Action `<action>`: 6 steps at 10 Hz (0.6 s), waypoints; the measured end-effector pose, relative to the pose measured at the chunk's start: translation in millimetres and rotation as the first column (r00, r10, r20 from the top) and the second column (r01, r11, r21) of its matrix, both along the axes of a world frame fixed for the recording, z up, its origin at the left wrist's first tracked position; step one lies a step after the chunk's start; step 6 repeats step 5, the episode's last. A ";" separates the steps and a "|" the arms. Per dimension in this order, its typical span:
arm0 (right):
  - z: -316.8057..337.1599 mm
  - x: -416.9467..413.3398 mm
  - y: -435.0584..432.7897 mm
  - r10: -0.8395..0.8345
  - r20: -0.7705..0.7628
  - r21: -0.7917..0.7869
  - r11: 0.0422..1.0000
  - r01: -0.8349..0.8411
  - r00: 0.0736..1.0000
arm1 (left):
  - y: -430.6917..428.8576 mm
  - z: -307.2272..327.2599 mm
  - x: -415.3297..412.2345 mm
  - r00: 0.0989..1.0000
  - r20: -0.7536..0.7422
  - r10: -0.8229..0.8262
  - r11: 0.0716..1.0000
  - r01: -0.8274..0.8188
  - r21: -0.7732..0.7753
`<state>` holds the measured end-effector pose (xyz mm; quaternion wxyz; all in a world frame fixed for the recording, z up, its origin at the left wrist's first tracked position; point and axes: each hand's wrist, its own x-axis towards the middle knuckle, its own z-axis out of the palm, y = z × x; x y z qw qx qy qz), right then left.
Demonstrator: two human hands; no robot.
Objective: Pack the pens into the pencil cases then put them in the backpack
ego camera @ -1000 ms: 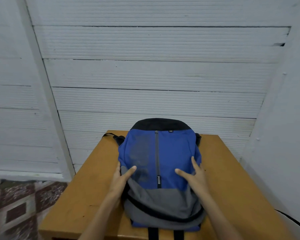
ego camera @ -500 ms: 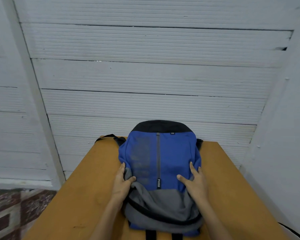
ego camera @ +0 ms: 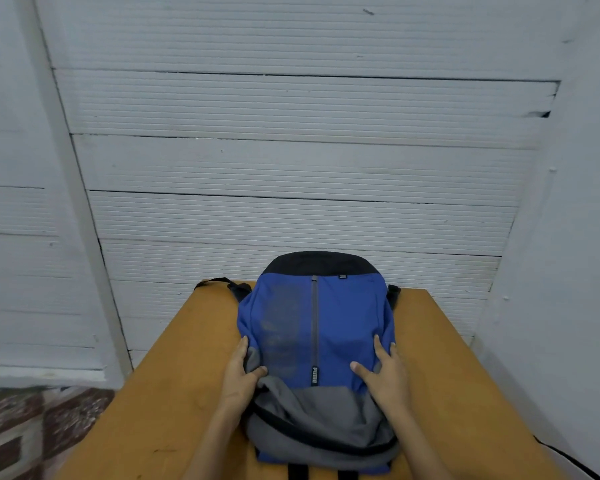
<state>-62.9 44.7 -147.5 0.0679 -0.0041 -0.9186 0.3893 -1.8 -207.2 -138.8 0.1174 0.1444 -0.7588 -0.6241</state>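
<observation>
Hands on the backpack [ego camera: 343, 323], which lies flat along the middle of the counter [ego camera: 458, 358], grey end nearest, black top away. Left hand [ego camera: 238, 379] grips the near-left side: thumb hooked over a fold of grey fabric, fingers running up the side seam. Right hand [ego camera: 387, 379] lies flat on the near-right of the blue panel with fingers straight and spread, holding nothing. Centre zip [ego camera: 314, 320] runs up the blue panel and looks closed. No pens or cases in view; cannot tell if they are inside. Judging by that, packing is likely done or nearly so, and the step looks like settling or squaring the bag. To do it well: keep the flat palm as the anchor, pull the pinched fabric smooth rather than dragging the whole bag, check the main opening is zipped before lifting, and keep the bag away from the counter edges. One strap [ego camera: 215, 281] trails off the far-left corner; tuck it in so it cannot snag. White panelled wall [ego camera: 291, 168] behind, patterned floor [ego camera: 32, 427] at lower left.
</observation>
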 end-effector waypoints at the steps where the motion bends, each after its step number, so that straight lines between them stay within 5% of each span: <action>1: -2.2 5.8 1.2 -0.009 0.007 0.010 1.000 0.009 1.000 | 0.8 -0.5 7.2 1.000 0.024 0.011 1.000 -0.011 -0.005; 3: 1.2 13.8 4.0 0.016 0.016 -0.023 1.000 -0.016 1.000 | -0.2 -1.2 12.6 1.000 0.001 0.024 0.999 -0.024 0.038; 5: 6.4 49.3 18.0 -0.037 -0.057 -0.320 0.947 0.017 0.998 | -2.0 -10.7 35.4 0.991 0.010 0.134 0.929 -0.129 0.348; 6: 6.4 49.3 18.0 -0.037 -0.057 -0.320 0.947 0.017 0.998 | -2.0 -10.7 35.4 0.991 0.010 0.134 0.929 -0.129 0.348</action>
